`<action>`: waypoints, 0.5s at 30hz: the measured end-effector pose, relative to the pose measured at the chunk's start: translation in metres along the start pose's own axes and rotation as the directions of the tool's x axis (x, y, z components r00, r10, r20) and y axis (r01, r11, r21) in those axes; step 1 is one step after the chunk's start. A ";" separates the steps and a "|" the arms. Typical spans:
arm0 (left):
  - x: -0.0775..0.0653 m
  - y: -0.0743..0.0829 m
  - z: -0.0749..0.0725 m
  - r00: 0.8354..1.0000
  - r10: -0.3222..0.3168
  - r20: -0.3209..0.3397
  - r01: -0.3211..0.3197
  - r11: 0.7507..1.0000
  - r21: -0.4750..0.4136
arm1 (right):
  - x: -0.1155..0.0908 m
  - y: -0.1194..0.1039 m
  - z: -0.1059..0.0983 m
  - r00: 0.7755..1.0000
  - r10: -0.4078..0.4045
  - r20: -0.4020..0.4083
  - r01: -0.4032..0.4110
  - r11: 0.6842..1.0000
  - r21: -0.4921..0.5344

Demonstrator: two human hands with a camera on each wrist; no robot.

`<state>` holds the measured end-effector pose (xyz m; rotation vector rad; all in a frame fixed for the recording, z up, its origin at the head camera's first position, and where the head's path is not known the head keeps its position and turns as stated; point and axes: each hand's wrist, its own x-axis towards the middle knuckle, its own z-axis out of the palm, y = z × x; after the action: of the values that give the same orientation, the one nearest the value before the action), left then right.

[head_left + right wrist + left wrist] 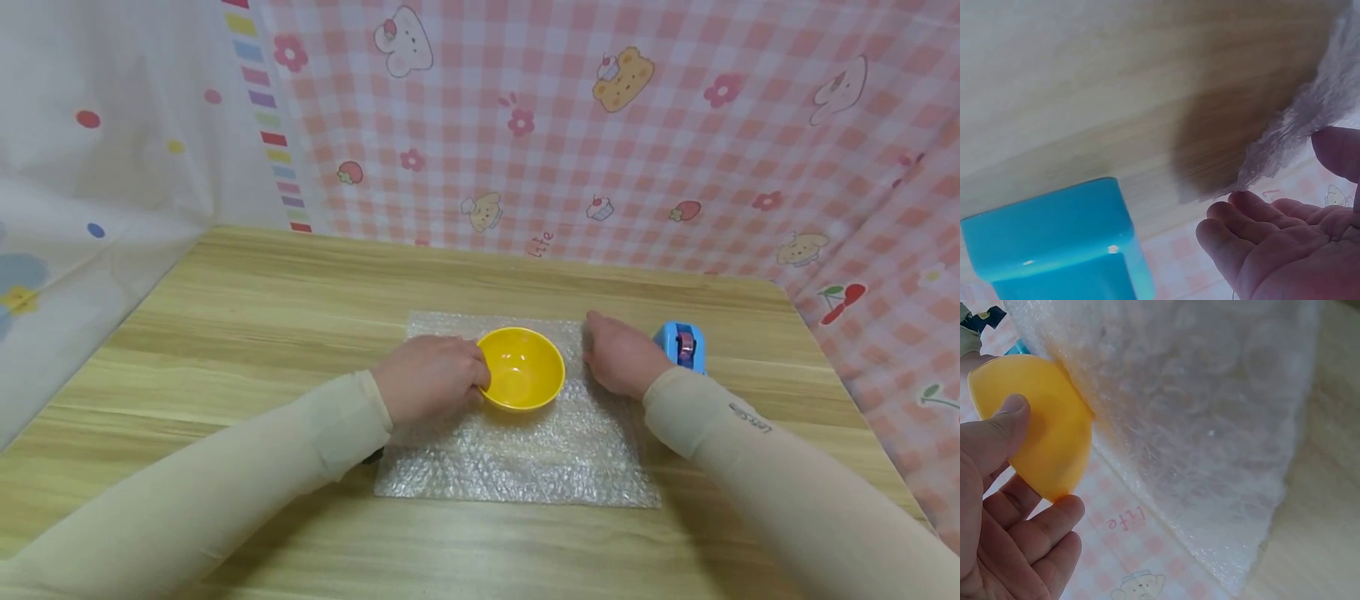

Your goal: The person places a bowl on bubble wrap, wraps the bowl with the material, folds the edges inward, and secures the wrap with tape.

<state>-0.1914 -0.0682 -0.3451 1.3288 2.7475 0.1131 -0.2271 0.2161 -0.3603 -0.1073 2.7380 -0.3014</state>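
A yellow bowl [525, 375] stands upright over a sheet of bubble wrap [517, 471]. My left hand [431, 379] grips the bowl's left side; in the left wrist view the thumb [1013, 412] presses its outer wall, with fingers at the rim. At the sheet's upper right edge is my right hand [622, 357], its fingers loosely bent. In the right wrist view the fingers [1229, 234] lie close to the bubble wrap's edge [1279, 140], thumb apart from them; whether they touch it is hard to tell.
A blue tape dispenser [693, 354] with a pink roll stands just right of my right hand, partly hidden by the wrist. A small dark object [372, 457] peeks out under my left forearm. Printed curtains [555, 150] border the wooden table [262, 292].
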 end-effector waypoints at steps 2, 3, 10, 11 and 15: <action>0.001 0.000 0.000 1.000 -0.004 0.011 0.004 1.000 0.009 | 0.001 0.000 0.000 1.000 -0.009 -0.004 0.009 1.000 0.001; 0.001 0.000 -0.001 1.000 -0.004 0.015 0.004 1.000 0.014 | 0.001 0.000 0.000 1.000 -0.010 -0.006 0.010 1.000 0.002; 0.004 -0.001 -0.002 0.999 0.026 0.030 -0.029 0.996 0.087 | 0.003 0.001 0.000 0.999 -0.036 -0.029 0.035 0.999 -0.028; 0.005 -0.001 -0.002 0.999 0.030 0.032 -0.033 0.995 0.098 | 0.004 0.001 0.000 0.999 -0.029 -0.026 0.028 0.999 -0.023; 0.006 0.000 -0.003 0.999 0.034 0.037 -0.038 0.992 0.117 | 0.004 0.000 0.000 0.999 -0.026 -0.017 0.026 0.999 -0.033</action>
<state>-0.1953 -0.0640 -0.3423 1.3942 2.7404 -0.0698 -0.2312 0.2157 -0.3616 -0.1503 2.7618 -0.2655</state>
